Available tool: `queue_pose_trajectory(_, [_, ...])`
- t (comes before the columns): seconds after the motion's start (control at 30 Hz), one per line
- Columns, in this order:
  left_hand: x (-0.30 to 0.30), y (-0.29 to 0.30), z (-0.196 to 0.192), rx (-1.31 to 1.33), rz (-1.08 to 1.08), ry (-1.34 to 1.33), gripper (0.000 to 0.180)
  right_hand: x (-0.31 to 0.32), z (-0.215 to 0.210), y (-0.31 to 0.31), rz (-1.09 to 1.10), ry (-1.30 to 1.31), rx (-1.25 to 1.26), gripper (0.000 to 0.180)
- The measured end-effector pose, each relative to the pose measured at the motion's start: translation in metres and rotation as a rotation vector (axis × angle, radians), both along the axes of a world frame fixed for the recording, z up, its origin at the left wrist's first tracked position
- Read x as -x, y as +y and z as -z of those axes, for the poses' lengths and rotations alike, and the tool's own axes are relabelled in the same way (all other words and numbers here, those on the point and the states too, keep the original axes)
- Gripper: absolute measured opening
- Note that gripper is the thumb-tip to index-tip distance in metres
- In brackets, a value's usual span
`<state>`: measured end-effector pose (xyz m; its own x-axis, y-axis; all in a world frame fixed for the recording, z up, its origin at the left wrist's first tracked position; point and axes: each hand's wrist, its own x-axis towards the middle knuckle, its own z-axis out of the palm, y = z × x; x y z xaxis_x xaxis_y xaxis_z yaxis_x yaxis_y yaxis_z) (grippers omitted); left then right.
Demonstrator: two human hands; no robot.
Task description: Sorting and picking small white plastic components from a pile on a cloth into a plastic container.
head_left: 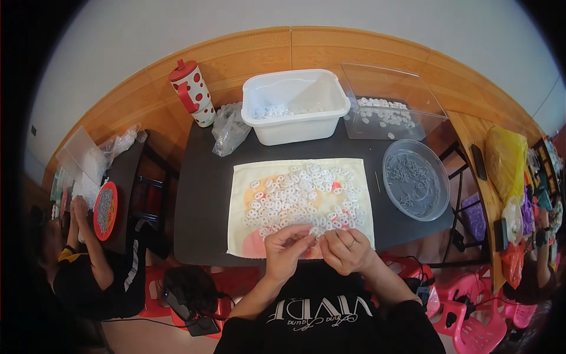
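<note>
Near the front edge of a pale yellow cloth [240, 194], my two hands meet with fingertips close together. My left hand [286, 253] pinches a small white two-holed plastic piece [314, 231] between thumb and forefinger. Beside it, my right hand [346, 251] is closed in a pinch, a ring on one finger; what its fingertips hold is hidden. Many matching white pieces [298, 189] lie spread over the cloth just beyond my hands. To the right, a round clear dish [445, 183] contains small dark grey parts [413, 180].
A white tub [295, 131] with white pieces stands at the back, beside a clear box [383, 131] holding more. A spotted tumbler [197, 97] and plastic bag [230, 130] stand back left. A thin stick [377, 182] lies by the dish. Another person [97, 268] works at the left table.
</note>
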<state>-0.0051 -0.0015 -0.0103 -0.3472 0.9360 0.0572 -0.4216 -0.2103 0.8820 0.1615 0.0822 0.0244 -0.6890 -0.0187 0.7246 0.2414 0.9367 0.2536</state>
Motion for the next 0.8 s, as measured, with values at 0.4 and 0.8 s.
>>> queue_pose_trajectory(0.4, [0.004, 0.006, 0.001, 0.002, -0.025, -0.067, 0.026, 0.01, 0.02, -0.018, -0.169, 0.401, 1.321, 0.009])
queue_pose_trajectory(0.8, [0.004, 0.003, 0.003, -0.017, 0.005, -0.012, 0.023, 0.013, 0.026, -0.018, -0.364, 0.594, 2.022, 0.005])
